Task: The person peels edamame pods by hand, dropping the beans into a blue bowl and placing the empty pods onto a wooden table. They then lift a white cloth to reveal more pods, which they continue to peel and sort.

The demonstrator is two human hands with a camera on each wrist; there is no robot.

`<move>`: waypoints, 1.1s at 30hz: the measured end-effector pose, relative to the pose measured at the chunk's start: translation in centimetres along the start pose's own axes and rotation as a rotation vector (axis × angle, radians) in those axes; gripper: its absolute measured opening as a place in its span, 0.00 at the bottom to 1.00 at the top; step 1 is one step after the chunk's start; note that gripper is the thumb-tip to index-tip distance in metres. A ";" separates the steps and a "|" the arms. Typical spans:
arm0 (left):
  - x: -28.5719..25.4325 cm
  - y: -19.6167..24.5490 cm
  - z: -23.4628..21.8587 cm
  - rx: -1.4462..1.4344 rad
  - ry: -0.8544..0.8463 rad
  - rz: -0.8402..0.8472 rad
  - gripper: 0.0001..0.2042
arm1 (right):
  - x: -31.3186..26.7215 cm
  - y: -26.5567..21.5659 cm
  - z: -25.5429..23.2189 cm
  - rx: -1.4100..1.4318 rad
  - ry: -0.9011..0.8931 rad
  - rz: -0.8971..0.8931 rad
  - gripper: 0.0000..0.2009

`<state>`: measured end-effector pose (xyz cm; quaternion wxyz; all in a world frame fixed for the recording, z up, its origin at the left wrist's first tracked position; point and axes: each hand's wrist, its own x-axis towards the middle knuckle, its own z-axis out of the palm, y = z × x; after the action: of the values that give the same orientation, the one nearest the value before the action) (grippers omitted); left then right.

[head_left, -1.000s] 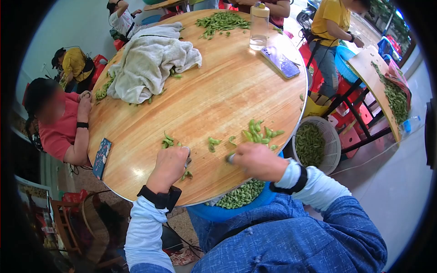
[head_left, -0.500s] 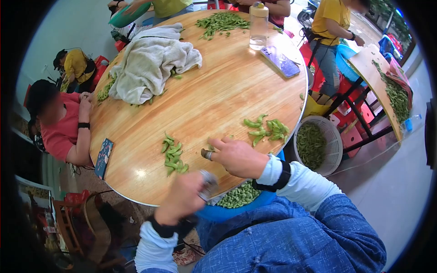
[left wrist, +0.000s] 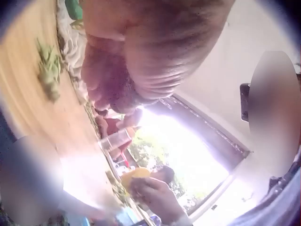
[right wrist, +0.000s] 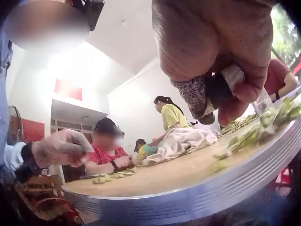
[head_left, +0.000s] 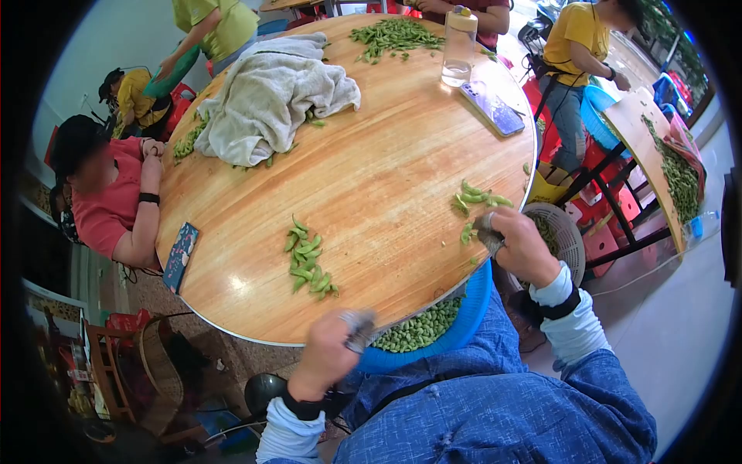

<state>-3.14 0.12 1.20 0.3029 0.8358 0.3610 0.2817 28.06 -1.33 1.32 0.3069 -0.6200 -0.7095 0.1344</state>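
Observation:
My left hand (head_left: 328, 348), fingers curled and tips in grey covers, hovers at the table's near edge beside a blue basin (head_left: 479, 305) of shelled green beans (head_left: 417, 329). A row of green soybean pods (head_left: 305, 259) lies just beyond it. At the table's right edge my right hand (head_left: 524, 246) reaches down by a smaller group of pods (head_left: 475, 197). Its thumb (right wrist: 192, 96) has a grey speckled cover, and its fingers bend toward the thumb in the right wrist view. I cannot tell whether either hand holds a pod.
A crumpled cloth (head_left: 270, 100) covers part of the table, with a pod heap (head_left: 394, 37), a bottle (head_left: 460, 46) and a phone (head_left: 492, 108) beyond. A patterned flat case (head_left: 181, 257) lies left, near a seated person (head_left: 116, 193). A white basket (head_left: 568, 240) stands right.
My right hand has moved right to the pods at the edge. My left hand has drawn back from the left pods toward the basin. A person in yellow-green has come in behind the cloth.

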 end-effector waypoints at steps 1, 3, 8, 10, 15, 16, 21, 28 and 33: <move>0.2 -0.5 -0.6 0.070 0.094 -0.058 0.07 | -0.3 -0.3 0.3 0.064 -0.016 0.020 0.06; 1.0 -2.1 -1.7 0.058 0.268 -0.232 0.08 | -0.8 -1.3 1.4 0.199 -0.052 0.059 0.06; 2.7 -7.7 -3.5 0.298 0.166 -0.191 0.11 | -0.6 -3.7 3.6 0.282 -0.125 -0.055 0.08; 3.0 -7.9 -3.5 0.306 0.088 -0.177 0.11 | -0.4 -4.8 4.0 0.357 -0.109 -0.023 0.09; 3.4 -7.1 -3.6 0.570 0.021 -0.135 0.07 | -0.4 -5.1 4.9 0.428 -0.119 -0.053 0.07; 3.4 -6.7 -3.8 0.612 -0.016 -0.171 0.07 | -0.4 -5.3 5.0 0.428 -0.119 -0.054 0.07; 3.2 -6.2 -4.5 0.599 0.004 -0.187 0.05 | -0.1 -6.4 5.0 0.457 -0.094 -0.087 0.09; 2.8 -4.5 -4.7 0.433 0.156 -0.154 0.05 | 0.5 -11.4 -5.1 0.521 0.043 -0.249 0.19; 2.3 -5.6 -3.8 0.337 0.166 -0.144 0.07 | 1.7 -13.5 -9.5 0.904 0.080 -0.624 0.24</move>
<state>-6.87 6.18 0.26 0.1473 0.8207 0.4855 0.2629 22.96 -4.16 16.82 0.5944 -0.1914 -0.7191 0.3048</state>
